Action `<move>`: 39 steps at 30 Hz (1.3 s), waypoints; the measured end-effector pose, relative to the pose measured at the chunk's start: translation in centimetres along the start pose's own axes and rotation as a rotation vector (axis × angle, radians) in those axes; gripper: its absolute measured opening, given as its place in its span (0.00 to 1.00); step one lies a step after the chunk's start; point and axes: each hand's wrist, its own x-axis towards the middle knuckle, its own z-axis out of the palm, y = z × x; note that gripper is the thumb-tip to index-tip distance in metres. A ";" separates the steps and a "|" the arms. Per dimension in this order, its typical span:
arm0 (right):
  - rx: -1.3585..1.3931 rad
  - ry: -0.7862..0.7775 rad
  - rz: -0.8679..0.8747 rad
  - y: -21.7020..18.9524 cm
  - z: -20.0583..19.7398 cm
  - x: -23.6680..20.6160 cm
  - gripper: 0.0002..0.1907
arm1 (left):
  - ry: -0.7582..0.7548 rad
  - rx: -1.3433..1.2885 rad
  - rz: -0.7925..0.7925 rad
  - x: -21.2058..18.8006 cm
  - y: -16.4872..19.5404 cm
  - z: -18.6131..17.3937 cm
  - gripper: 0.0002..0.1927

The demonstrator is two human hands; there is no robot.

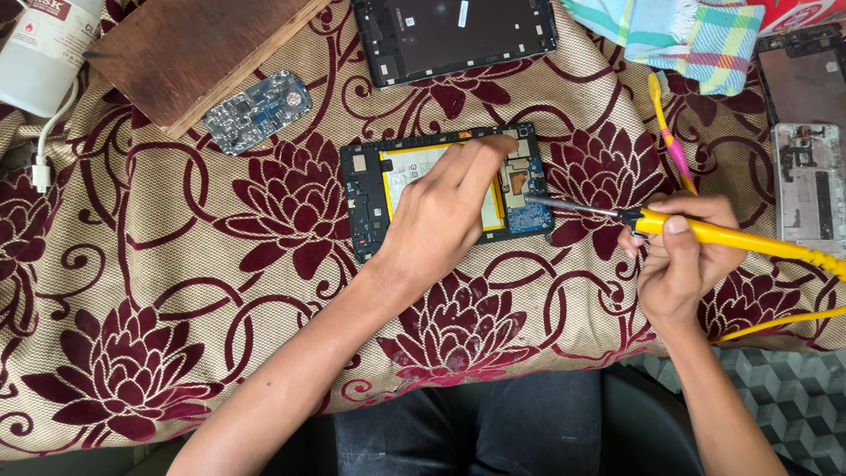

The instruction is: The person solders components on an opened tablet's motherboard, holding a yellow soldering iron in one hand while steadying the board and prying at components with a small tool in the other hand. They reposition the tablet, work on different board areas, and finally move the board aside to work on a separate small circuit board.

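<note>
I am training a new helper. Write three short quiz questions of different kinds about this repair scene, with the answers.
1. True or false: the right hand holds a yellow soldering iron.
2. Which thing does the left hand press on? A) the wooden board B) the opened tablet C) the checked cloth
3. Fill in: the iron's metal tip meets the tablet's blue ____ board.

Key: 1 true; 2 B; 3 circuit.
</note>
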 end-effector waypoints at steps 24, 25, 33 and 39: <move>-0.011 -0.004 -0.016 -0.1 0.0 0.0 0.08 | 0.002 -0.014 0.005 0.0 -0.1 0.0 0.32; -0.009 -0.003 -0.014 -0.1 0.0 0.1 0.08 | -0.002 -0.011 0.000 0.0 0.0 0.1 0.33; -0.003 0.001 -0.007 0.0 0.0 0.0 0.08 | 0.000 -0.010 -0.007 0.0 0.0 0.0 0.32; -0.006 -0.010 -0.030 0.1 -0.1 0.1 0.08 | -0.001 -0.004 -0.012 0.0 0.0 0.1 0.33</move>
